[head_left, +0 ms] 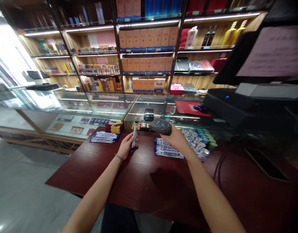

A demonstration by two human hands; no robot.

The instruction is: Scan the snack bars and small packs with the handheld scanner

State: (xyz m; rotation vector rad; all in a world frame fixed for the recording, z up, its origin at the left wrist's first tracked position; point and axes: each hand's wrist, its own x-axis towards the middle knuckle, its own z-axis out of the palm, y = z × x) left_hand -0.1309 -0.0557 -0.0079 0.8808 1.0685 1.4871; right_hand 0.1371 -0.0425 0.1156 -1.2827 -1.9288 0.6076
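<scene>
My left hand [126,145] is closed on a slim packet [134,137] in blue and white, held upright on edge above the table. A black barcode scanner [161,125] is gripped in my right hand [174,139], its head pointing left toward the packet. Beneath the right hand lies a row of long blue-and-white packets [167,152]. More such packets [104,137] lie to the left of my left hand, beside a stack of yellow and dark red packs [117,127].
Many silver-topped cans [197,144] and green ones stand right of the right hand. A glass display counter [95,103] borders the table's [134,174] far side. At right are a monitor [236,58], cables and a dark flat tablet-like object [267,165]. A red mat [187,108] holds a mouse.
</scene>
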